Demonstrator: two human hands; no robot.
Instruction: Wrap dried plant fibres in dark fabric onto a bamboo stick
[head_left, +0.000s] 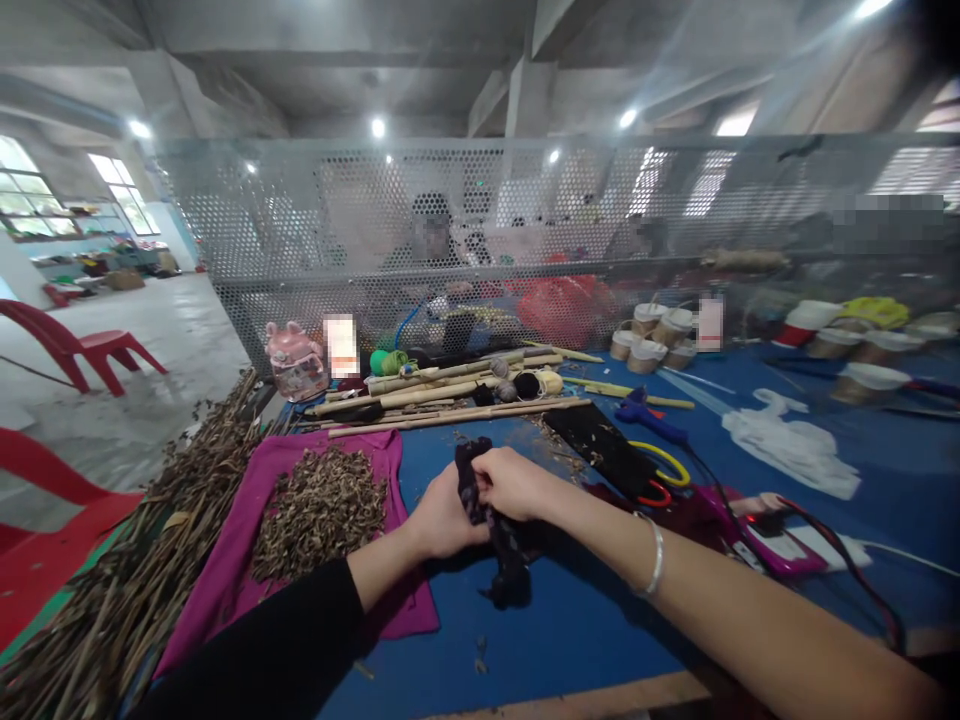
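While both hands [442,518] hold dark cloth [511,570], white-topped tubs [676,322] stand beyond, contents unclear.

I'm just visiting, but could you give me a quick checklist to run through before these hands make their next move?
1. Left hand on the dark fabric: ok, gripping it.
2. Right hand on the same fabric: ok, fingers pinching it beside the left hand.
3. Bracelet away from the fabric: ok, it sits back on the right wrist.
4. Dried plant pieces all kept on the purple cloth: not ok, loose bits also lie on the blue table.
5. Blue corded tool switched off: cannot tell.
6. Anything wrapped inside the fabric: cannot tell.
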